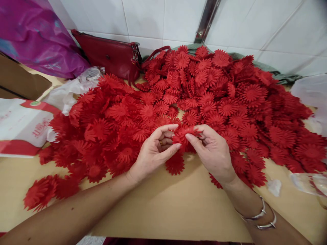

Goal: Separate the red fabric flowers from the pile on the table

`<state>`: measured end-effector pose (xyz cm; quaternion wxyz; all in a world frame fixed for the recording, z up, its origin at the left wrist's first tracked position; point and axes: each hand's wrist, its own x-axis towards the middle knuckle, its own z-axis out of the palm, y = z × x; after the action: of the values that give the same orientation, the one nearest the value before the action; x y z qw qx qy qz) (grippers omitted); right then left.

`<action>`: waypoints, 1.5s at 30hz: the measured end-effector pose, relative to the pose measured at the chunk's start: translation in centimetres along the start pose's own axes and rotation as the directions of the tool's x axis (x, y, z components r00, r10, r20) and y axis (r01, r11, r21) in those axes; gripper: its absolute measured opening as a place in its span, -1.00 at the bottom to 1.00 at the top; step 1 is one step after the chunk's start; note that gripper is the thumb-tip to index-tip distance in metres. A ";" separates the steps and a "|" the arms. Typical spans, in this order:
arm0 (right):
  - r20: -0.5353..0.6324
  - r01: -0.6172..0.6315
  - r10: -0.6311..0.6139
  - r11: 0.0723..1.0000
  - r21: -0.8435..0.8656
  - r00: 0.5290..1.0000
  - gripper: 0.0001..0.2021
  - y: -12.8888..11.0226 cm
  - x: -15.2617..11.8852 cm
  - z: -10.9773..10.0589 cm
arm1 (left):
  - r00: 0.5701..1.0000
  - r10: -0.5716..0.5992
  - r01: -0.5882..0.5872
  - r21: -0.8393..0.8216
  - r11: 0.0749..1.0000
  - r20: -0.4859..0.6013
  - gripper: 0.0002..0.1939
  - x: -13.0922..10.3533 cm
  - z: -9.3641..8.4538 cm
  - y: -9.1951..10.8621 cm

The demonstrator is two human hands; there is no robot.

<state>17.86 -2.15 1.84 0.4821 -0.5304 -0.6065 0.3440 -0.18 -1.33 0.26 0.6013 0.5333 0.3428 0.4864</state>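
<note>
Between my two hands, over the front of a big heap, is a red artificial flower with narrow petals. My left hand curls its thumb and fingers around the flower's left edge. A ring shows on one finger. My right hand pinches the right side between thumb and forefinger; its other fingers are partly hidden. Just below lies another red flower on the table. Similar flower pieces spread in a left pile and a larger right pile.
A dark red handbag leans by the tiled wall. On the left are a purple bag, a brown box and a white-and-red packet. Clear plastic lies at the right on the wooden table.
</note>
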 end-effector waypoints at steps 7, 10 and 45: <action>-0.117 0.002 -0.010 0.997 -0.073 0.993 -0.76 0.1 0.4 -0.5 | 0.995 0.057 -0.052 0.060 0.997 -0.080 -0.61 0.3 -0.3 0.1; -0.140 -0.009 -0.003 0.997 -0.080 0.990 -0.81 0.5 0.6 -0.6 | 0.976 0.115 -0.100 0.088 0.991 -0.186 -0.61 0.6 -0.7 0.0; 0.046 0.053 -0.051 0.997 -0.053 0.998 -0.84 0.8 0.1 0.1 | 0.997 0.074 -0.076 0.085 0.993 0.023 -0.54 0.1 -0.4 0.1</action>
<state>18.07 -1.92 1.06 0.4626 -0.5196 -0.6398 0.3265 -0.50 -1.09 0.25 0.5623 0.5760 0.3371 0.4883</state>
